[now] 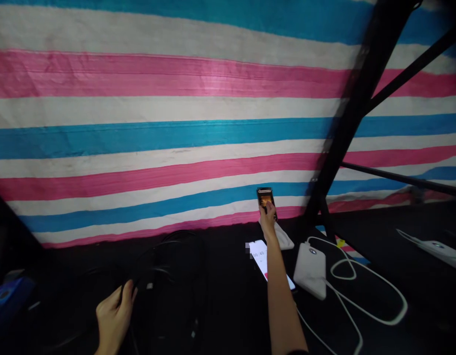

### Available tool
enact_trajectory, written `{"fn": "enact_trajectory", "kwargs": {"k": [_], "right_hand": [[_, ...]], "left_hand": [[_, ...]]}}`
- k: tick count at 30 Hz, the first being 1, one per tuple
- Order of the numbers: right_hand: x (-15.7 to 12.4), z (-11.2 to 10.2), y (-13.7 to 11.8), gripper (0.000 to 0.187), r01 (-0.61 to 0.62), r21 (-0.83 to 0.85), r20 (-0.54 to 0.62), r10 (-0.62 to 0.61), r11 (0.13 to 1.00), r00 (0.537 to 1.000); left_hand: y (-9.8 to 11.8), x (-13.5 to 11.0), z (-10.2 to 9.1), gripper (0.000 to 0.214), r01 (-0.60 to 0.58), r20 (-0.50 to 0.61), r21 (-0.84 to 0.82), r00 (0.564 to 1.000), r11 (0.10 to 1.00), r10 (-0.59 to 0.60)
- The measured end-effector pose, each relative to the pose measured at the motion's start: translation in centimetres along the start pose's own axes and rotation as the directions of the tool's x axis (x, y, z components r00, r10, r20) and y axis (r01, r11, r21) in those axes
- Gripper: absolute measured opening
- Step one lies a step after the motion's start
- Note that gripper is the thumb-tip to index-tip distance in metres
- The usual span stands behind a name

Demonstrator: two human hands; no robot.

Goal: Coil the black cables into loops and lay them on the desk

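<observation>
My left hand [115,313] is low on the left, closed around a thin black cable [133,337] that is hard to make out against the black surface. Out ahead, my right hand [267,223] has its fingers on a small dark rectangular item [265,193] with an orange picture. The item stands tilted up near the striped sheet, and its exact kind is unclear. Just below that hand lies a white object [284,236], partly hidden by my arm. A lit phone [260,254] showing a timer rests beside my forearm, which covers part of it.
A white power bank [311,268] with a looped white cable [394,315] lies right of my forearm. Farther right is another white device [444,251]. Black frame bars [346,143] slant in front of the striped sheet [157,108]. A blue box [9,298] sits at far left.
</observation>
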State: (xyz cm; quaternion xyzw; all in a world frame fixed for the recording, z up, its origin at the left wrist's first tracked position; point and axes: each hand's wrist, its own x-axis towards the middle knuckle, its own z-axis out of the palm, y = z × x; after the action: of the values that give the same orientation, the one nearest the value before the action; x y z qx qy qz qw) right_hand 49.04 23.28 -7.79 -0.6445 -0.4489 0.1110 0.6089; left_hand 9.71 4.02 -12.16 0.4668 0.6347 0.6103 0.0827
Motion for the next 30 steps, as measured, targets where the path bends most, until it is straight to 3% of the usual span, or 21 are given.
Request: {"fn": "enact_trajectory", "kwargs": {"k": [3,6,9,13,17,22,25,27,29,30], "right_hand": [[-0.1,0.3,-0.9,0.035,0.038,0.090,0.020,-0.040,0.995,0.999],[-0.8,0.2,-2.8,0.032,0.077,0.161,0.181,-0.106,0.984,0.978],[-2.4,0.1,-5.4,0.027,0.085,0.212,0.437,-0.172,0.974,0.883],[-5.7,0.2,-9.3,0.023,0.080,0.232,0.739,-0.229,0.970,0.633],[-9.3,0.6,-12.8,0.023,0.100,0.207,0.904,-0.230,0.973,0.362],[-13.1,1.2,-15.6,0.035,0.181,0.174,0.962,-0.206,0.968,0.181],[-14.4,1.1,-16.8,0.044,0.163,0.184,0.983,-0.184,0.969,-0.017],[-14.8,0.7,-17.7,0.058,0.057,0.248,0.959,-0.237,0.967,-0.152],[-15.0,0.0,-18.4,0.070,-0.051,0.312,0.915,-0.315,0.949,-0.251],[-15.1,-0.4,-18.6,0.067,-0.063,0.335,0.896,-0.339,0.940,-0.287]], "left_hand": [[0.5,-0.1,-0.1,0.045,-0.018,0.001,0.029,1.000,0.999,0.018],[0.6,-0.1,-0.1,0.048,-0.027,-0.010,0.053,1.000,0.998,0.028],[0.2,-0.1,-0.1,0.046,-0.019,-0.013,0.053,1.000,0.998,0.020],[-0.4,-0.1,-0.1,0.045,-0.021,-0.020,0.033,1.000,0.999,0.022],[-0.5,-0.2,-0.2,0.046,-0.088,-0.035,0.066,0.995,0.994,0.090],[-0.6,-0.2,-0.4,0.046,-0.151,-0.031,0.075,0.988,0.986,0.154],[-0.8,-0.2,-0.3,0.047,-0.155,-0.024,0.073,0.987,0.985,0.158],[-0.8,-0.2,-0.2,0.047,-0.151,-0.009,0.072,0.988,0.986,0.152],[-0.7,-0.1,0.0,0.047,-0.150,0.011,0.067,0.989,0.986,0.149],[-0.7,-0.1,0.0,0.048,-0.150,0.020,0.065,0.989,0.987,0.149]]}}
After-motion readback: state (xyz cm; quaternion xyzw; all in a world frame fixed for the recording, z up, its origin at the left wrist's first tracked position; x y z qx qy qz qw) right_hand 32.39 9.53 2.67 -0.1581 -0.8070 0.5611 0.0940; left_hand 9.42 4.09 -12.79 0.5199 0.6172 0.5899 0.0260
